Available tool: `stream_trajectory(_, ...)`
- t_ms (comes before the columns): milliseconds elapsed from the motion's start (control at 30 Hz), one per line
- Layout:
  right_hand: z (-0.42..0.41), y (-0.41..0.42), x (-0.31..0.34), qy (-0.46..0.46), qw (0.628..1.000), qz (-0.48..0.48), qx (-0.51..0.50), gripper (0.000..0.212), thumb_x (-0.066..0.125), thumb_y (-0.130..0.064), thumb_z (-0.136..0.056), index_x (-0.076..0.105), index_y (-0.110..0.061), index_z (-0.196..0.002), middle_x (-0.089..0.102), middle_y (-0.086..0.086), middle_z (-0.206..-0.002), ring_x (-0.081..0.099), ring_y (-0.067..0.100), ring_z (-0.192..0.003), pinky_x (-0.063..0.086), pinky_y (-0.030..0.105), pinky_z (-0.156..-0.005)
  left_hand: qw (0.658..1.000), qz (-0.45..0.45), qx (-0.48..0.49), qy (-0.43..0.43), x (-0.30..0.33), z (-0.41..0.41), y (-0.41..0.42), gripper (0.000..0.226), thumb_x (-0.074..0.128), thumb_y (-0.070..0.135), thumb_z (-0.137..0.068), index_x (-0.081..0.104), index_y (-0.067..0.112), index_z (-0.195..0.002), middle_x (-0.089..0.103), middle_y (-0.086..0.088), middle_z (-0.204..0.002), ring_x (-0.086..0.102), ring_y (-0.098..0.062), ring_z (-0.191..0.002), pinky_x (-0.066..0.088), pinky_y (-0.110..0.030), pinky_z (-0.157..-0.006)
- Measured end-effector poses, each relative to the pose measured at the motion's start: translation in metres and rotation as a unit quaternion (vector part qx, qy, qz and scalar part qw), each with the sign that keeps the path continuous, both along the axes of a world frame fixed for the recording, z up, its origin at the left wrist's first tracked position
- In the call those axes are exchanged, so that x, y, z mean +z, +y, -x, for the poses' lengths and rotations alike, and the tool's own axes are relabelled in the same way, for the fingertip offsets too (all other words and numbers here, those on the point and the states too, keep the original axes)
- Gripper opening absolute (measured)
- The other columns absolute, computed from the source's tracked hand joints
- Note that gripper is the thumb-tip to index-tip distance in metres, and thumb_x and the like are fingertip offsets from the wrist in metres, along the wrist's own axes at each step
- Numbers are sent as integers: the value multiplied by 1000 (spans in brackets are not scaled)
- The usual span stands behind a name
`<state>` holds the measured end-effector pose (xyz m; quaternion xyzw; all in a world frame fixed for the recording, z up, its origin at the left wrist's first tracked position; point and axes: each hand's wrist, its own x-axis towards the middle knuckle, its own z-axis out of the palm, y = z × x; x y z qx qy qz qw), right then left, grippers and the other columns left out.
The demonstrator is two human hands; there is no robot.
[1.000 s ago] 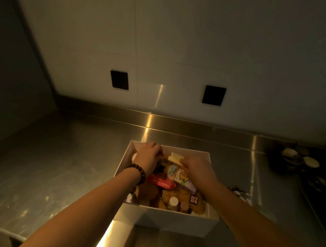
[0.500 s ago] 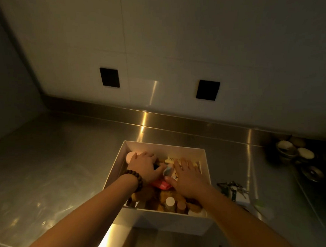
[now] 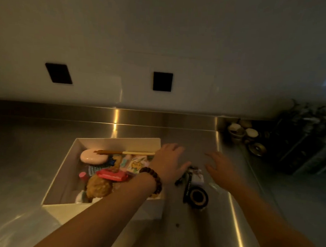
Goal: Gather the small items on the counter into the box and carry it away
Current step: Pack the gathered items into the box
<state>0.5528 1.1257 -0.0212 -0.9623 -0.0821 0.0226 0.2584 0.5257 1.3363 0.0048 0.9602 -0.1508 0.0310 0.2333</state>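
Steel surface [image 3: 35, 164] runs under a pale wall with two black sockets [image 3: 162, 81], dim light glancing off it, and bowls [image 3: 240, 131] crowd the far right corner. The white box [image 3: 63, 171] sits full of oddments, a black tape roll [image 3: 197, 196] and clutter just beside its right wall. Both hands hover flat with fingers spread and holding nothing, the left hand [image 3: 168, 163], beaded bracelet [image 3: 154, 178] on its wrist, over the box's right edge, the right hand [image 3: 221, 168] past the clutter.

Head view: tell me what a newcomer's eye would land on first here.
First the white box on the steel counter, crammed with colourful small items, a pale pink oval case at its far left. Next, both open hands reaching right of it: the left hand, beaded bracelet at its wrist, and the right hand, over a dark clutter on the counter.
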Motion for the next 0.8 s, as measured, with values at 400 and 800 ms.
stream_trajectory(400, 21, -49, -78, 99, 991, 85, 26, 61, 54, -26, -92, 27, -20, -146, 29, 9, -150, 35, 26, -134, 29, 31, -110, 983, 17, 142, 113, -83, -11, -105, 56, 58, 36, -85, 35, 19, -133, 27, -9, -147, 24, -31, -134, 28, -45, -110)
stream_trajectory(800, 18, -62, -73, 36, 997, -64, 0, 52, 62, -17, -87, 45, -17, -136, 47, 3, -138, 46, 17, -124, 23, 6, -89, 964, 53, 164, 204, -113, -50, -91, 72, 75, 44, -70, 45, 19, -131, 48, -6, -129, 42, -26, -119, 40, -38, -100)
